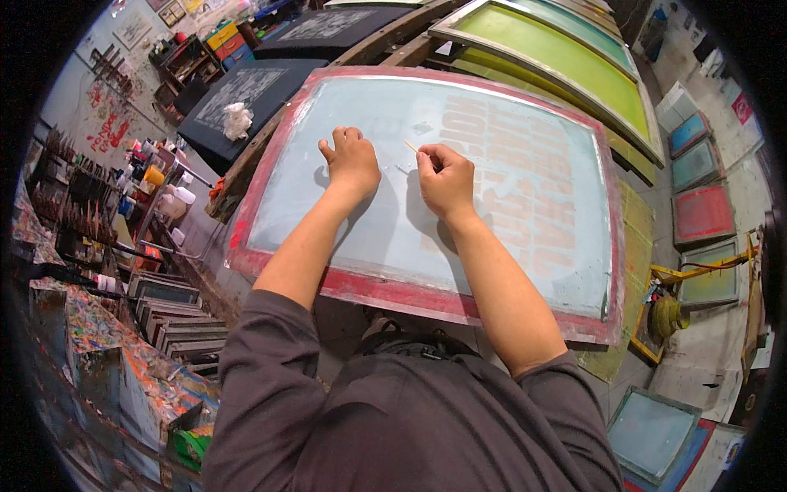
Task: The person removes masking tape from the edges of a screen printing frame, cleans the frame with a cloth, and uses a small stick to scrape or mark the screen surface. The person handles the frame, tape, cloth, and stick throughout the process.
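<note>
In front of me lies a large screen printing frame (373, 287) with a red-edged border and pale blue mesh (316, 217). Stencilled block letters (508, 176) show in brown on its right half. My right hand (447, 176) pinches a thin pale wooden stick (411, 147) just over the mesh, left of the letters; its tip points up and left. A small diamond-shaped mark (422, 128) is on the mesh beyond the stick. My left hand (352, 168) is over the mesh to the left, fingers bent and spread apart, holding nothing I can see.
Beyond the frame, yellow-green screens (557, 61) lean at the upper right and dark printed boards (246, 98) lie at the upper left. A crumpled white cloth (238, 120) sits on one board. Stacked frames (176, 324) stand lower left; more screens (656, 430) are lower right.
</note>
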